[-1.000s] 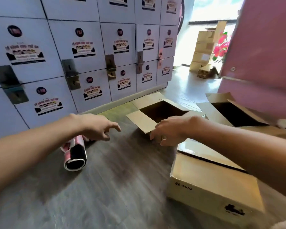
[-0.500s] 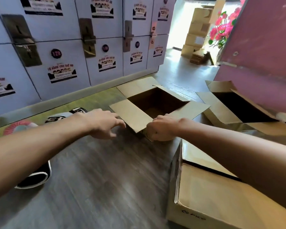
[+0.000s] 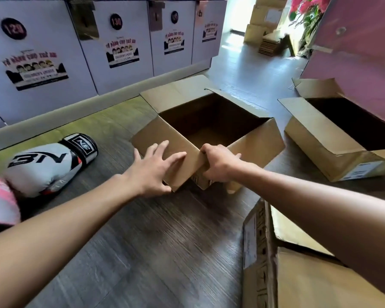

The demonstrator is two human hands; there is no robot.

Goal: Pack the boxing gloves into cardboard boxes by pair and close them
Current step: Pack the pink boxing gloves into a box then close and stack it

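An open, empty cardboard box (image 3: 256, 138) sits on the dark wood floor in the middle of the head view, all flaps spread out. My right hand (image 3: 218, 163) grips the near corner of this box, fingers curled over its edge. My left hand (image 3: 153, 170) lies on the box's near-left flap with fingers spread, thumb under the flap's edge. A white boxing glove (image 3: 40, 167) with a black cuff lies on the floor at the left. A pink and white glove (image 3: 0, 201) is partly cut off at the left edge.
A second open box (image 3: 320, 138) stands at the right against a pink panel (image 3: 360, 52). A third box (image 3: 298, 281) lies at the bottom right under my right forearm. White lockers (image 3: 125, 52) line the back wall. Stacked cartons (image 3: 265, 18) and flowers stand in the far doorway.
Both hands reached forward to the middle box; the right closed on its near corner and the left landed on the flap. The view dropped, bringing the white glove into sight.
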